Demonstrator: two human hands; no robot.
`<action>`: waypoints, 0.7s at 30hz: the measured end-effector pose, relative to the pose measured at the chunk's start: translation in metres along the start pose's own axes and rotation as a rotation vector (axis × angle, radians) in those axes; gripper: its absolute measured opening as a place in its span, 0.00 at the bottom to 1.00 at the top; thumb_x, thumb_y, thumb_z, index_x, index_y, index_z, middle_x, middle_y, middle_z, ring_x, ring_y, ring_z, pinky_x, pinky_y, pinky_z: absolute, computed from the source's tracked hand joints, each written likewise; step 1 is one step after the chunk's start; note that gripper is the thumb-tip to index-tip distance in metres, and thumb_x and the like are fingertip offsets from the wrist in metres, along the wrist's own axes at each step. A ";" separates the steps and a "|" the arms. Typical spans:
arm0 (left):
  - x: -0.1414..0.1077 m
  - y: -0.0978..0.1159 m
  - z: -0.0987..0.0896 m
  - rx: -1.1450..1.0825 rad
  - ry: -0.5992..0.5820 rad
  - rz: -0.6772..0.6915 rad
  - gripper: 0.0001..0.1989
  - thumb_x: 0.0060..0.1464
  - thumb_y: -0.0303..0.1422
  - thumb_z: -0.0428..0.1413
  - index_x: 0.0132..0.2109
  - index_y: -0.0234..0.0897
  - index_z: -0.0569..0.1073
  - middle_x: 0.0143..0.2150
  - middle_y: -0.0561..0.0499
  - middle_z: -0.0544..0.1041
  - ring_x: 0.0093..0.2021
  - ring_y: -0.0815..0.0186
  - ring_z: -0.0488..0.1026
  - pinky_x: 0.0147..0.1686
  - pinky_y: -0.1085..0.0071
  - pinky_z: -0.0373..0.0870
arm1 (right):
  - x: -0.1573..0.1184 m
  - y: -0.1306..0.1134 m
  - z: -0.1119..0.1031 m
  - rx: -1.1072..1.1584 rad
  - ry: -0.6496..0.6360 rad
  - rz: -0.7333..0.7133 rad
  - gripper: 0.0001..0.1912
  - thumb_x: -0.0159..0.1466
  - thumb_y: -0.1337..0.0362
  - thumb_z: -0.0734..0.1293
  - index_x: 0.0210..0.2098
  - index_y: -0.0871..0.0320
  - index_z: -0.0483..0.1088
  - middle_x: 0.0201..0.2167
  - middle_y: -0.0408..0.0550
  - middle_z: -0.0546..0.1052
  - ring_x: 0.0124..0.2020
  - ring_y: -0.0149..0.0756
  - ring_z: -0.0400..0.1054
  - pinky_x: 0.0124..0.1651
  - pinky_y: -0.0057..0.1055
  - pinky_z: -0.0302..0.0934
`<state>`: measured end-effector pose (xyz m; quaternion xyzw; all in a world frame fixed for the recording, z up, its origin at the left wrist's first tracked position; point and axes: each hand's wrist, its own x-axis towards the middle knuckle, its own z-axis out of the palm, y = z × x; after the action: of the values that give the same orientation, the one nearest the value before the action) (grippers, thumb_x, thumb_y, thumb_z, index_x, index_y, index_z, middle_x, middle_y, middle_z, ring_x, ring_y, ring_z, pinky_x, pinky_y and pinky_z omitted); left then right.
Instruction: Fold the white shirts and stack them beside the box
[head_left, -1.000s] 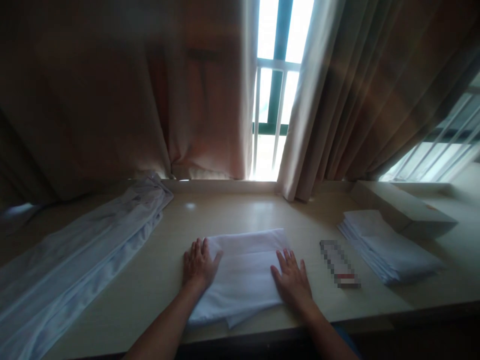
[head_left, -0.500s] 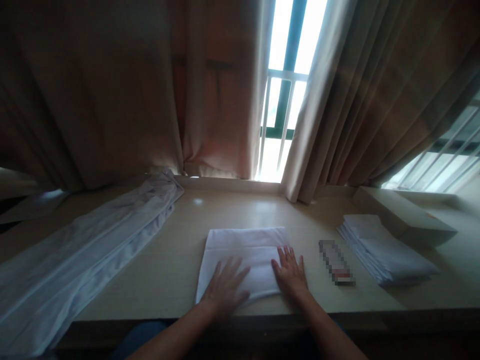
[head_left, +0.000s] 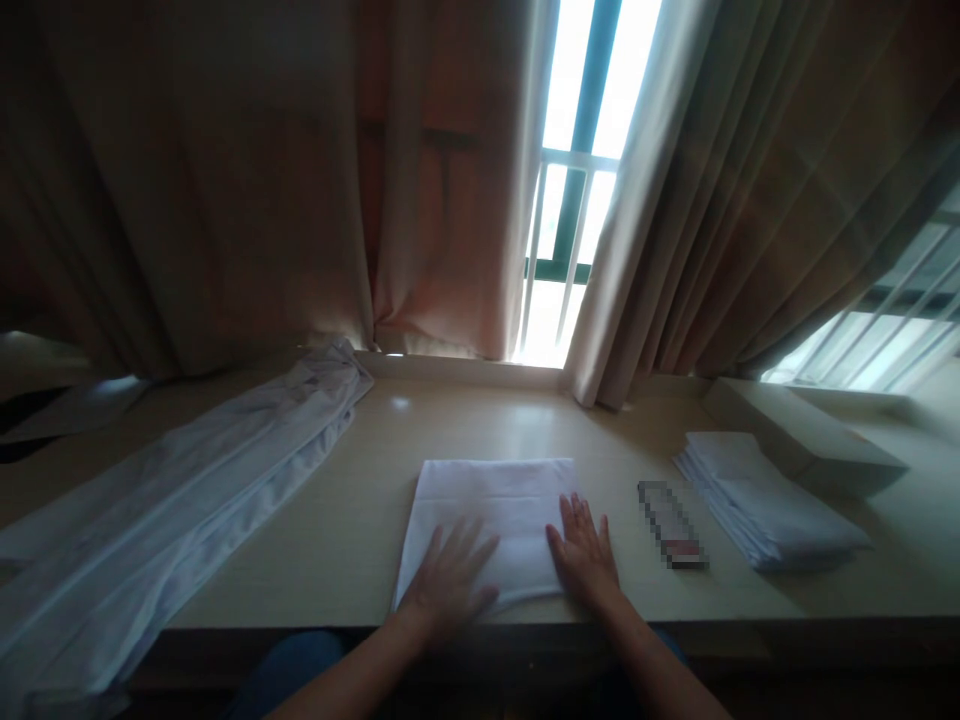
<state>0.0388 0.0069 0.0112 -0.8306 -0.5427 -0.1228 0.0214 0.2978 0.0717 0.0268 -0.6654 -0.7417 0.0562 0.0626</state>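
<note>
A folded white cloth (head_left: pixel 495 490) lies flat near the front edge of the table. My left hand (head_left: pixel 450 575), a little blurred, rests palm down on its lower left part with the fingers spread. At the cloth's right edge lies my right hand (head_left: pixel 583 550), also palm down, fingers apart, partly on the cloth and partly over the tabletop. Neither hand grips anything. To the right are a pixelated, blurred-out object (head_left: pixel 673 525) and a stack of folded white cloths (head_left: pixel 772 500).
A long heap of loose white cloth (head_left: pixel 225 480) stretches over the table's left side and hangs past the front edge. A pale box-like block (head_left: pixel 810 425) sits at the back right. Curtains (head_left: pixel 615 330) hang down to the table's back edge.
The camera view has shifted slightly. Both hands keep nearly the same places on the folded cloth, my left hand still blurred.
</note>
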 end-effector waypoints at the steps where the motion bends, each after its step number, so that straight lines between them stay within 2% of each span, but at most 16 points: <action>1: -0.004 0.000 0.000 0.006 0.004 0.001 0.33 0.57 0.53 0.46 0.67 0.54 0.51 0.70 0.49 0.50 0.69 0.49 0.45 0.64 0.46 0.38 | -0.003 0.001 -0.001 0.004 -0.020 -0.005 0.33 0.69 0.46 0.43 0.69 0.52 0.37 0.70 0.43 0.37 0.70 0.38 0.25 0.67 0.46 0.18; 6: -0.036 -0.019 -0.001 0.055 0.009 -0.128 0.34 0.56 0.54 0.45 0.67 0.56 0.48 0.71 0.50 0.46 0.69 0.47 0.42 0.64 0.43 0.40 | -0.008 0.005 -0.002 0.025 -0.078 -0.008 0.36 0.68 0.44 0.41 0.69 0.56 0.38 0.70 0.45 0.39 0.70 0.37 0.25 0.67 0.45 0.20; 10: -0.064 -0.035 -0.011 0.077 -0.030 -0.123 0.47 0.48 0.56 0.54 0.69 0.51 0.43 0.72 0.47 0.41 0.70 0.50 0.40 0.65 0.49 0.41 | -0.007 0.007 0.000 0.040 -0.068 -0.020 0.39 0.67 0.41 0.40 0.69 0.59 0.39 0.70 0.47 0.40 0.70 0.39 0.28 0.68 0.45 0.22; 12: -0.073 -0.034 -0.016 0.088 -0.059 -0.112 0.53 0.43 0.50 0.60 0.69 0.48 0.40 0.72 0.46 0.39 0.70 0.50 0.39 0.66 0.51 0.42 | -0.013 0.009 -0.001 0.031 -0.069 -0.053 0.40 0.67 0.41 0.41 0.69 0.60 0.41 0.70 0.48 0.42 0.70 0.40 0.29 0.68 0.46 0.21; 14: -0.078 -0.030 -0.020 0.120 -0.070 -0.121 0.54 0.42 0.38 0.62 0.70 0.47 0.39 0.72 0.46 0.38 0.70 0.51 0.37 0.66 0.51 0.41 | -0.025 0.012 -0.004 0.012 -0.075 -0.120 0.40 0.67 0.41 0.42 0.69 0.61 0.42 0.69 0.48 0.43 0.70 0.40 0.30 0.68 0.45 0.20; 16: -0.080 -0.027 -0.020 0.154 -0.076 -0.135 0.53 0.41 0.26 0.58 0.70 0.46 0.39 0.72 0.46 0.38 0.70 0.53 0.36 0.66 0.51 0.40 | -0.043 0.018 -0.008 -0.004 -0.113 -0.203 0.41 0.66 0.41 0.47 0.69 0.60 0.42 0.69 0.48 0.41 0.70 0.41 0.29 0.68 0.45 0.20; 18: -0.083 -0.027 -0.019 0.166 -0.091 -0.132 0.52 0.39 0.19 0.53 0.70 0.47 0.39 0.72 0.47 0.39 0.70 0.54 0.37 0.66 0.51 0.42 | -0.063 0.027 -0.013 -0.020 -0.161 -0.292 0.46 0.61 0.40 0.57 0.69 0.59 0.41 0.69 0.48 0.39 0.70 0.43 0.28 0.68 0.46 0.21; 20: -0.086 -0.031 -0.017 0.155 -0.107 -0.107 0.50 0.40 0.17 0.49 0.69 0.48 0.42 0.72 0.47 0.43 0.70 0.55 0.40 0.66 0.51 0.45 | -0.079 0.037 -0.015 -0.039 -0.186 -0.367 0.50 0.56 0.47 0.65 0.69 0.58 0.39 0.69 0.46 0.37 0.70 0.46 0.28 0.69 0.47 0.23; 21: -0.088 -0.035 -0.016 0.145 -0.111 -0.086 0.49 0.40 0.16 0.47 0.69 0.48 0.44 0.71 0.47 0.45 0.70 0.55 0.42 0.65 0.51 0.47 | -0.085 0.043 -0.015 -0.048 -0.183 -0.387 0.48 0.56 0.53 0.66 0.69 0.56 0.40 0.69 0.45 0.38 0.70 0.45 0.29 0.69 0.47 0.26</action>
<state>-0.0292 -0.0608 0.0036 -0.8082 -0.5858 -0.0378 0.0462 0.3513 -0.0080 0.0331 -0.5039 -0.8595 0.0855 -0.0111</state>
